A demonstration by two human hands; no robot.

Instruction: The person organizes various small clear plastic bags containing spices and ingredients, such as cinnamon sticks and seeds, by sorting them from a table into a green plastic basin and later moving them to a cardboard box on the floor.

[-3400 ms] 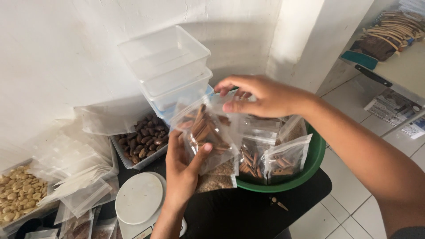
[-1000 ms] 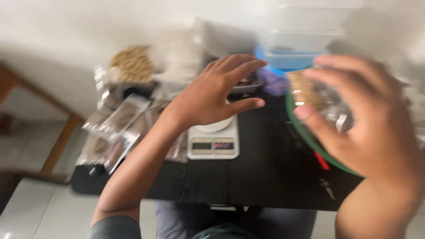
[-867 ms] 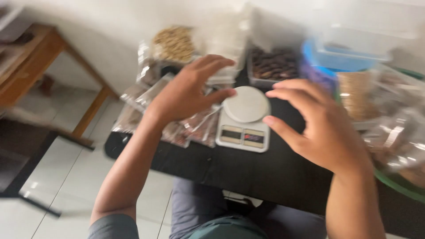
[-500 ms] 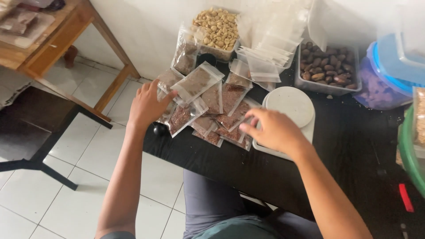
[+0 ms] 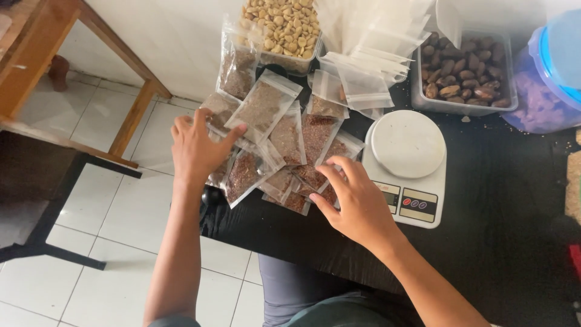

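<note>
Now, left hand: your left hand (image 5: 196, 148) lies flat, fingers spread, on the pile of clear plastic packets of brown grain (image 5: 275, 145), gripping nothing.
Right hand: your right hand (image 5: 357, 203) rests with loosely curled open fingers on the pile's near edge, just beside the white digital kitchen scale (image 5: 407, 166).
Pile: at the left end of the black table (image 5: 484, 242).
Behind: clear tub of pale nuts (image 5: 283, 27), stack of empty clear bags (image 5: 369, 54), clear tray of dark dates (image 5: 463, 75).

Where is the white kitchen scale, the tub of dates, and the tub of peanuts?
Kitchen scale (image 5: 407, 143), head view, on its round white weighing plate.
Tub of dates (image 5: 463, 68), head view, on the brown dates inside.
Tub of peanuts (image 5: 282, 24), head view, on the pale nuts heaped inside.
</note>
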